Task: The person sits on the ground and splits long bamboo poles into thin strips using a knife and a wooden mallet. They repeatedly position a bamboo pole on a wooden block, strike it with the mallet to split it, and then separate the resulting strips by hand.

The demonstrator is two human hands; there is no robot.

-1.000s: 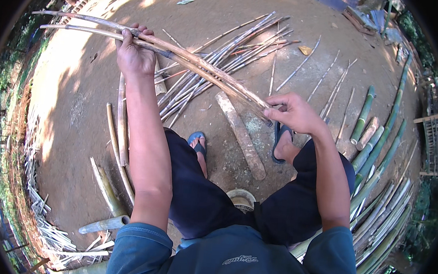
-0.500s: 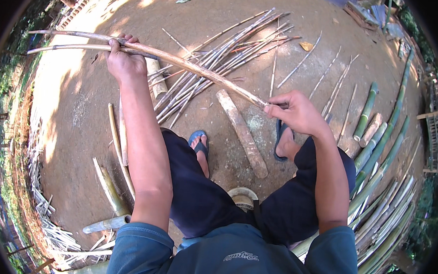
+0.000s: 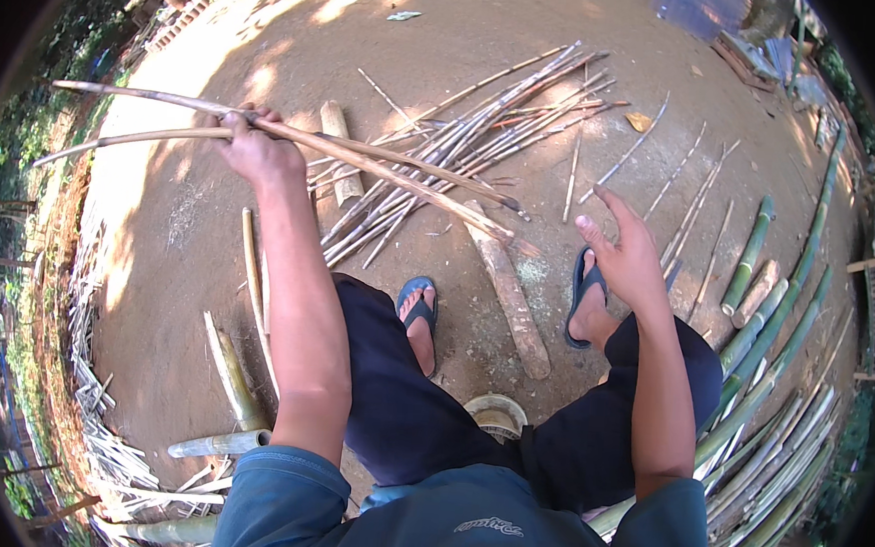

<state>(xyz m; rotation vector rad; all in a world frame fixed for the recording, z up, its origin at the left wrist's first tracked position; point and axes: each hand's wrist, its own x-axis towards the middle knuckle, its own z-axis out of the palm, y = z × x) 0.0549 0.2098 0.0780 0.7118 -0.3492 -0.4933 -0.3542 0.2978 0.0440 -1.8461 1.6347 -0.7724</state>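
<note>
My left hand [image 3: 266, 157] is closed around two long, thin bamboo sticks [image 3: 403, 179], held out to the left above the ground. They spread apart on the left of the fist, and their other ends point right, over the loose pile. My right hand [image 3: 626, 263] is raised apart from the sticks, with thumb and forefinger spread and nothing visible in it. Beneath the held ends lies a heap of thin bamboo sticks [image 3: 456, 139]. A thick wooden log [image 3: 511, 303] rests on the ground between my feet.
A short cut log [image 3: 340, 152] lies beyond my left hand. Green bamboo poles [image 3: 749, 258] and a stack of split bamboo [image 3: 771, 464] line the right side. Cut bamboo pieces [image 3: 231, 371] are at the left, and a pale round rim [image 3: 497, 410] shows between my legs.
My right hand has let go of the stick end and opened, moving slightly down and right. The sticks, still in my left hand, have shifted, and a second end now shows right of the fist.
</note>
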